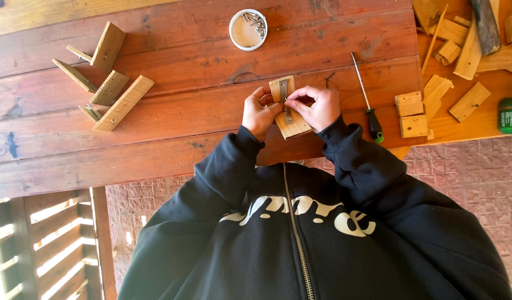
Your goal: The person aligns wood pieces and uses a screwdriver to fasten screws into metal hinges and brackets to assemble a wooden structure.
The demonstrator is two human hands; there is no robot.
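Gripping both hands is a pale wooden block (289,111) bearing a metal strip (285,103).

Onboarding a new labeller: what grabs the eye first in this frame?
Centre frame, the left hand and right hand pinch a small pale wooden block with a grey metal strip on the reddish plank table. Right of them lies a green-handled screwdriver; above, a round white tub of screws.

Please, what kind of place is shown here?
Probably a simple woodworking spot: a worn wooden table, many small wood blocks, a screwdriver and a tub of screws.
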